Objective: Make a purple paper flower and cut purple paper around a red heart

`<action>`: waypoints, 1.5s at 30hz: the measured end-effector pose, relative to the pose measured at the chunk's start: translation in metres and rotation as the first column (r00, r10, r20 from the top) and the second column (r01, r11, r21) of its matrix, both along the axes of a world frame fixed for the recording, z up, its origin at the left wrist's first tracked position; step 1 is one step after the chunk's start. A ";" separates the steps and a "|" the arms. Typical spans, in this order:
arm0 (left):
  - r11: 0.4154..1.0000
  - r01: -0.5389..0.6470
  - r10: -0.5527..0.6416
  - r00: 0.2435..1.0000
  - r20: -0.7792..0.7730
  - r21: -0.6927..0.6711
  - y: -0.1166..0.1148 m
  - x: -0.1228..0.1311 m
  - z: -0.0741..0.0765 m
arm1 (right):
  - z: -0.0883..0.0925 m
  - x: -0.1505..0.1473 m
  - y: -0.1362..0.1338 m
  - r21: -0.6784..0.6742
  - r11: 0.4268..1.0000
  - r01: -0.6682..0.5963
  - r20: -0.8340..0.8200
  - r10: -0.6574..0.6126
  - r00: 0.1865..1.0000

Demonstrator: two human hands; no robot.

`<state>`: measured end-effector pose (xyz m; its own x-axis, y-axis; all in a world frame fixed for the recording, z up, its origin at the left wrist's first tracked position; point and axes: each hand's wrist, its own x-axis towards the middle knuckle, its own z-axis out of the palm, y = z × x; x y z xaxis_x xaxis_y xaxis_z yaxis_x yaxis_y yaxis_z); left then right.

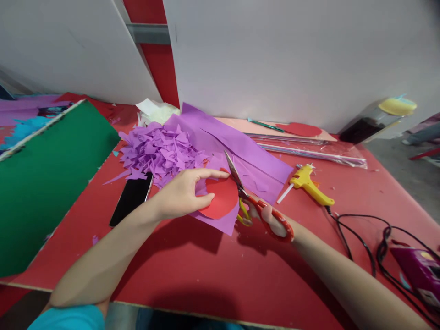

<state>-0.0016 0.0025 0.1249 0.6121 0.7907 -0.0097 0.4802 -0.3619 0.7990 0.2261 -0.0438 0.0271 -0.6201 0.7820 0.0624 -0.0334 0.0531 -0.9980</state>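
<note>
Between the thumb and fingers of my left hand (185, 192) is a red paper circle (222, 199), laid over a piece of purple paper (223, 223). My right hand (266, 215) grips a pair of scissors (263, 208) with red and yellow handles. The blades point up and away, at the right edge of the red circle and the purple paper. A heap of purple paper scraps (161, 149) lies just beyond my left hand. A larger purple sheet (237, 142) spreads out behind both hands.
A black phone (132, 199) lies left of my left wrist, near a green board (58, 183). Rightward are a yellow glue gun (311, 183), its black cord (357, 217) and a purple box (417, 270). Behind sit a pen (266, 125), another red cutout (300, 129) and a jar (374, 121).
</note>
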 end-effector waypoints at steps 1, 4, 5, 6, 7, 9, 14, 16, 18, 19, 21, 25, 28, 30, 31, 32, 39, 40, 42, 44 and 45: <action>1.000 -0.003 0.003 1.000 -0.003 -0.001 0.000 0.000 0.000 | 0.001 -0.001 0.000 -0.018 1.000 0.008 -0.015 -0.008 1.000; 1.000 0.001 -0.001 1.000 -0.009 -0.009 0.000 0.000 0.000 | 0.005 -0.002 -0.001 -0.047 0.999 0.027 -0.047 -0.030 0.998; 1.000 0.002 -0.003 1.000 -0.010 -0.012 0.000 -0.001 0.001 | 0.006 -0.002 -0.001 -0.050 0.998 0.032 -0.049 -0.034 0.998; 1.000 0.003 -0.003 1.000 -0.012 -0.014 0.000 -0.001 0.001 | 0.006 -0.003 -0.001 -0.054 0.998 0.035 -0.045 -0.037 0.998; 1.000 0.001 -0.001 1.000 -0.015 -0.015 0.000 -0.001 0.001 | 0.006 -0.002 -0.001 -0.056 0.998 0.039 -0.035 -0.041 0.999; 1.000 -0.005 0.005 1.000 -0.019 -0.015 0.000 0.000 0.002 | 0.005 -0.002 -0.001 -0.055 0.998 0.043 -0.017 -0.044 0.999; 1.000 -0.010 0.010 0.999 -0.031 -0.020 0.000 0.000 0.002 | 0.004 0.002 0.000 -0.070 0.997 0.018 -0.010 -0.019 1.000; 1.000 -0.008 0.007 1.000 -0.030 -0.020 0.001 -0.001 0.002 | 0.003 0.004 0.000 -0.080 0.997 0.012 -0.008 -0.013 1.000; 1.000 -0.004 0.004 1.000 -0.025 -0.019 0.001 -0.001 0.001 | 0.002 0.005 0.001 -0.087 0.996 0.021 -0.003 -0.021 1.000; 1.000 -0.002 0.002 1.000 -0.022 -0.020 0.001 -0.001 0.001 | 0.001 0.005 0.001 -0.090 0.996 0.025 -0.002 -0.025 1.000; 1.000 0.004 -0.005 1.000 -0.016 -0.029 0.001 -0.002 0.000 | -0.001 0.006 0.002 -0.098 0.995 0.024 -0.001 -0.024 1.000; 0.999 0.022 -0.022 1.000 0.009 -0.039 0.002 -0.003 -0.001 | -0.002 0.007 0.002 -0.096 0.995 0.012 0.003 -0.011 1.000; 0.999 0.032 -0.031 0.999 0.024 -0.036 0.003 -0.004 -0.002 | 0.002 0.006 0.002 -0.057 0.998 0.008 0.014 -0.007 1.000; 0.998 0.047 -0.045 0.998 0.031 -0.042 0.004 -0.004 -0.003 | 0.006 0.004 0.001 -0.008 1.000 0.015 0.024 -0.015 1.000; 0.997 0.057 -0.055 0.998 0.033 -0.045 0.004 -0.004 -0.003 | 0.008 0.004 0.001 0.013 1.000 0.015 0.027 -0.015 1.000; 0.997 0.067 -0.065 0.997 0.036 -0.046 0.004 -0.004 -0.003 | 0.010 0.003 0.001 0.029 1.000 0.008 0.029 -0.009 1.000; 0.994 0.096 -0.094 0.994 0.049 -0.049 0.002 -0.002 -0.005 | 0.016 0.000 -0.001 0.045 0.999 -0.020 0.043 0.018 0.999; 0.994 0.099 -0.096 0.994 0.050 -0.050 0.001 -0.002 -0.005 | 0.016 -0.001 -0.001 0.042 0.999 -0.014 0.044 0.012 0.999; 0.994 0.102 -0.099 0.994 0.052 -0.050 0.001 -0.002 -0.005 | 0.017 -0.003 -0.002 0.030 1.000 -0.004 0.036 0.003 0.999; 0.994 0.101 -0.099 0.994 0.052 -0.051 0.001 -0.002 -0.004 | 0.016 -0.005 -0.002 0.018 1.000 0.007 0.018 -0.007 1.000; 0.994 0.100 -0.097 0.994 0.053 -0.052 0.001 -0.002 -0.004 | 0.016 -0.005 -0.002 0.013 1.000 0.009 0.012 -0.009 1.000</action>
